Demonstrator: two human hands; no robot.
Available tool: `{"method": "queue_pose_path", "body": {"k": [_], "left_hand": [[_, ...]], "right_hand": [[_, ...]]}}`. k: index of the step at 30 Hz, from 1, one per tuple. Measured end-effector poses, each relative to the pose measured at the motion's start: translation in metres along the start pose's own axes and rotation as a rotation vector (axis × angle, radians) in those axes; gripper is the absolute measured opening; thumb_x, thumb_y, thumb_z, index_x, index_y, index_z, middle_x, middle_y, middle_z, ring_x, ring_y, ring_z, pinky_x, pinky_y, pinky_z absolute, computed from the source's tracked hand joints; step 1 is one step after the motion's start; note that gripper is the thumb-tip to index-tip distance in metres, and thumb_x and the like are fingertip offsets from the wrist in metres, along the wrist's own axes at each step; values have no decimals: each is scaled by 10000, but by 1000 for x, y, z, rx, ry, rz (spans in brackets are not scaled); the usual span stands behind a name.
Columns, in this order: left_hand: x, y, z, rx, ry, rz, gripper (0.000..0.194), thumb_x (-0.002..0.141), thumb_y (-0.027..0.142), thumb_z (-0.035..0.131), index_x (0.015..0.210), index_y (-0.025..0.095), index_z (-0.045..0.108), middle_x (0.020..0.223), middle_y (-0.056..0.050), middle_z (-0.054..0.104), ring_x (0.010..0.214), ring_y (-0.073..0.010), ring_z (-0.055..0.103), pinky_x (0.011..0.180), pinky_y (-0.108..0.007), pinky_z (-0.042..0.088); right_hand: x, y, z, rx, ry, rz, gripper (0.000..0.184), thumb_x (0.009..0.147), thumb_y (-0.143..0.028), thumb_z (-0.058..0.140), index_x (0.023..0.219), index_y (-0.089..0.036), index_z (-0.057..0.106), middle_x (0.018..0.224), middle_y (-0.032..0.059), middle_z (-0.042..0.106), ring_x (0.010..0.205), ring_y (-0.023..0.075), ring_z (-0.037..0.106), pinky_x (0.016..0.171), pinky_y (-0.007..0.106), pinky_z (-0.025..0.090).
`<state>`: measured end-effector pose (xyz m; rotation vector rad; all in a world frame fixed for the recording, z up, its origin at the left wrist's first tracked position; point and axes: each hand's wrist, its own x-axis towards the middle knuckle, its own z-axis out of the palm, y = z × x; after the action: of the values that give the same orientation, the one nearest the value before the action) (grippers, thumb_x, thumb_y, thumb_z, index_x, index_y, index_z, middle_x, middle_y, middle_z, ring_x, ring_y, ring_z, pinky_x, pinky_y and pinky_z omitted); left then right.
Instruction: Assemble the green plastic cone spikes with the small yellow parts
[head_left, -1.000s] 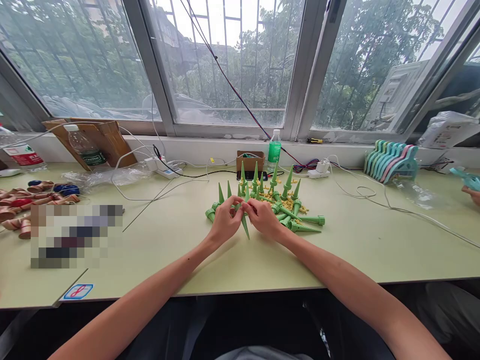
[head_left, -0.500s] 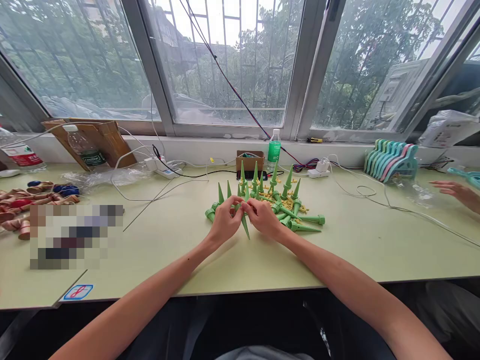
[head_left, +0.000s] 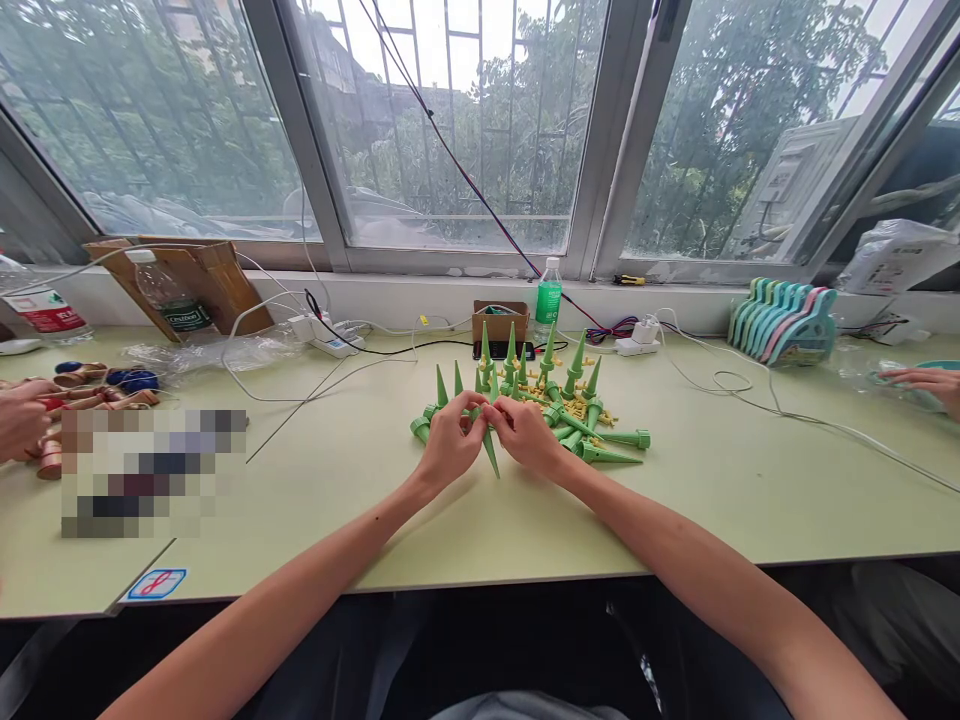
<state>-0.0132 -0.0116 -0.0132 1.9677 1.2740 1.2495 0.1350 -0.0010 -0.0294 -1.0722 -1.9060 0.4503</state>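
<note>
Both my hands meet over the table, fingers pinched round a green plastic plant watering spike (head_left: 491, 455) whose tip points down toward me. My left hand (head_left: 452, 437) grips it from the left side, my right hand (head_left: 527, 432) from the right. The fingers cover the spike's upper part, so any small piece there is hidden. Just beyond stand several upright green spikes (head_left: 575, 366). More green spikes (head_left: 611, 455) lie on their sides to the right of my right hand. Among them is a heap of small yellow plastic parts (head_left: 577, 408).
Behind the spikes are a small cardboard box (head_left: 501, 320) and a green-labelled bottle (head_left: 549, 297). White cables (head_left: 750, 390) cross the table on the right, near teal and pink hangers (head_left: 784, 320). Wooden toys (head_left: 112, 390) lie left. Other people's hands (head_left: 926, 382) show at both edges.
My hands and the spike stay in the same place. Another person's hand has come in at the left edge by the wooden toys. The hand at the right edge has shifted to the right.
</note>
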Motion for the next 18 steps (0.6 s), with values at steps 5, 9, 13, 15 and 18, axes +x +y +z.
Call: {"method": "queue_pose_path", "body": {"k": [5, 9, 13, 15, 18], "left_hand": [[0, 0, 0, -6, 0, 1, 162, 836, 310, 518, 930, 189, 569, 877, -16, 604, 482, -57, 494, 451, -198, 338], [0, 0, 0, -17, 0, 13, 164, 838, 315, 514, 930, 190, 569, 864, -15, 597, 474, -53, 470, 442, -193, 331], [0, -2, 0, -33, -13, 7, 167, 851, 324, 510, 940, 193, 561, 861, -14, 578, 467, -49, 455, 440, -196, 328], [0, -2, 0, -46, -17, 7, 173, 860, 339, 507, 944, 197, 557, 848, -10, 563, 466, -50, 451, 437, -196, 324], [0, -2, 0, -50, -8, 5, 183, 867, 362, 510, 944, 202, 555, 833, -2, 541, 460, -46, 437, 430, -191, 314]], "right_hand": [[0, 0, 0, -10, 2, 5, 361, 969, -421, 396, 701, -197, 487, 531, -45, 443, 478, 97, 363, 504, 234, 261], [0, -1, -1, -15, -4, 13, 367, 969, -430, 391, 702, -198, 488, 525, -44, 443, 474, 100, 360, 504, 235, 262], [0, -2, -1, -11, 8, -3, 357, 969, -414, 397, 694, -199, 471, 530, -44, 449, 476, 99, 354, 509, 234, 262], [0, -3, -2, -15, 15, -13, 356, 970, -406, 397, 688, -199, 463, 537, -42, 456, 481, 99, 353, 516, 235, 266], [-1, -4, -3, -5, 4, -17, 347, 973, -395, 393, 696, -200, 468, 543, -38, 476, 484, 102, 368, 528, 236, 284]]}}
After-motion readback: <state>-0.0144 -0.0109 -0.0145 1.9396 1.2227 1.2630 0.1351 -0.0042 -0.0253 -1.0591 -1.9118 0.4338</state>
